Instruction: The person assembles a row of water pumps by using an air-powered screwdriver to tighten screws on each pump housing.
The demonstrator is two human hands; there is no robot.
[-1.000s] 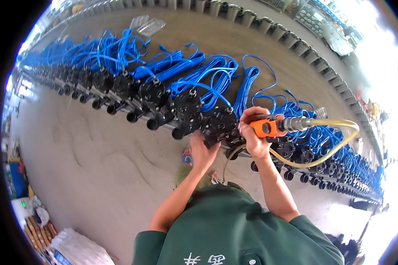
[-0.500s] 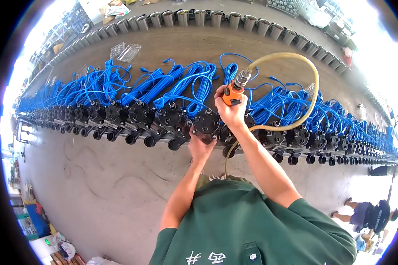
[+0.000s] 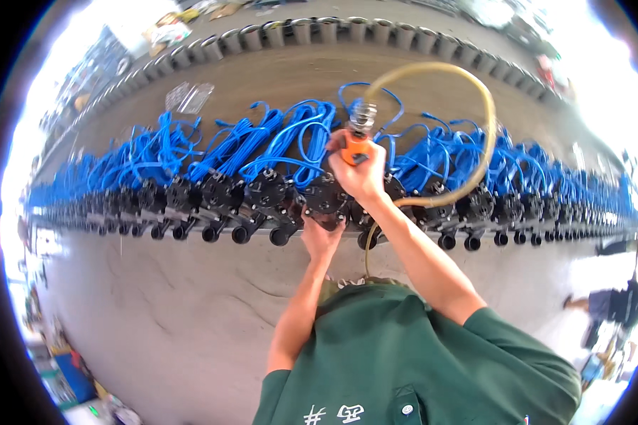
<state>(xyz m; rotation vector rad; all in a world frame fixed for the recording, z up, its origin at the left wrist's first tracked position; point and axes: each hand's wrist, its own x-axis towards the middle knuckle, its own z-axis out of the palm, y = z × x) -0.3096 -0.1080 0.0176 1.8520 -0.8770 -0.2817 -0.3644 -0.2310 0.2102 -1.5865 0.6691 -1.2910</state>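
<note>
My right hand (image 3: pixel 365 178) is wrapped round an orange air screwdriver (image 3: pixel 354 150), which stands over the row of black units. A metal coupling on its upper end joins a yellowish hose (image 3: pixel 490 120) that loops out to the right and back under my right forearm. Its working tip is hidden by my hand. Below and to the left, my left hand (image 3: pixel 322 239) grips the lower body of a black round-capped unit (image 3: pixel 326 191); several of its fingers are hidden behind it. Bundled blue cable (image 3: pixel 313 134) lies just beyond this unit.
Similar black units (image 3: pixel 266 190) with pipe stubs line the table's near edge, with blue cable coils behind them. Steel cylinders (image 3: pixel 329 30) stand in a row along the far edge. Clear plastic trays (image 3: pixel 196 98) lie on the brown tabletop (image 3: pixel 276 71). Another person (image 3: pixel 617 304) is at the right.
My right hand and the air screwdriver have moved left, closer to the unit in my left hand. That hand keeps its hold. The other person at the right has shifted.
</note>
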